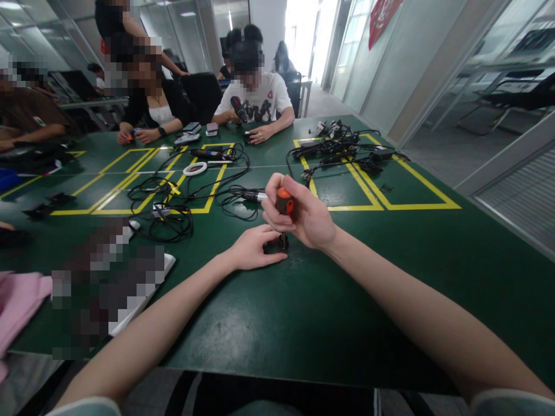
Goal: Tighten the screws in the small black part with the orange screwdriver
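Black cables [342, 151] heaped across yellow tape [422, 206] on green table [416, 254]; red banner [383, 21] beyond.

1. The right hand [310, 218] grips a screwdriver [285, 202], orange and dark, its shaft pointing down.
2. The left hand [251, 249] rests on the green table [347, 323], thumb and fingers around a small black part [282, 245] – right under the shaft; whether the tip touches it is hard to tell.
3. To the left and farther off, black cables [174, 237] tangle over yellow tape [425, 206]; a cable pile [336, 151] lies far right.
4. Near left, a pink cloth [19, 303] lies at the edge.
5. Across the table, a person in white [277, 95] holds a black tool [239, 110].
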### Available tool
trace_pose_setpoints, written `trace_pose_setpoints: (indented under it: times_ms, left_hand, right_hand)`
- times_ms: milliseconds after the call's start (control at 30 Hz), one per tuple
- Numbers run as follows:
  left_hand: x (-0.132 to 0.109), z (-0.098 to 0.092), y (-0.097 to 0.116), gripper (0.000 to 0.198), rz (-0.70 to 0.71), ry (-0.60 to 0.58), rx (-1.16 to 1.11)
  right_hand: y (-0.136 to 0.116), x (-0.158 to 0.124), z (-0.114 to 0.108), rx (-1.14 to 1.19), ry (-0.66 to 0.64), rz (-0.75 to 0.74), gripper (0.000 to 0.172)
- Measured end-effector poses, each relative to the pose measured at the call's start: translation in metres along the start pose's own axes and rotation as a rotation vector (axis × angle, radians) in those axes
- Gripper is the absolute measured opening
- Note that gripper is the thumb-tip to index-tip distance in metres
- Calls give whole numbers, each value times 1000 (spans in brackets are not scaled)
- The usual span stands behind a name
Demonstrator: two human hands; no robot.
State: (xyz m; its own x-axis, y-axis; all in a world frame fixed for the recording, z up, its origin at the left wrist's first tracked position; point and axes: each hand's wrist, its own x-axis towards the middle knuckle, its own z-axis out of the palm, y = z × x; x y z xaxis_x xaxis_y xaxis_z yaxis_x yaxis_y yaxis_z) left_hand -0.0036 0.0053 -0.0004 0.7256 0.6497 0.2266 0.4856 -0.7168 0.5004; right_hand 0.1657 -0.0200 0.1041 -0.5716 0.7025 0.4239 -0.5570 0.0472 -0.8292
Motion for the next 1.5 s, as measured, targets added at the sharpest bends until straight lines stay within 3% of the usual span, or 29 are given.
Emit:
trace_pose_setpoints:
  times_ms: [467, 867, 1200, 1500]
  left_hand:
    - [-1, -1, 1, 30, -3, -11, -8]
    - [-1, 0, 0, 33, -14, -1, 21]
    - [-1, -1, 1, 31, -16, -10, 10]
    - [-1, -1, 1, 30, -15, -10, 19]
  right_hand:
    - [-2, 2, 2, -37, 56, 88, 65]
    - [-1, 2, -3, -49, 53, 26, 60]
    - [-3, 1, -5, -74, 82, -43, 37]
    - [-4, 3, -7, -61, 70, -12, 49]
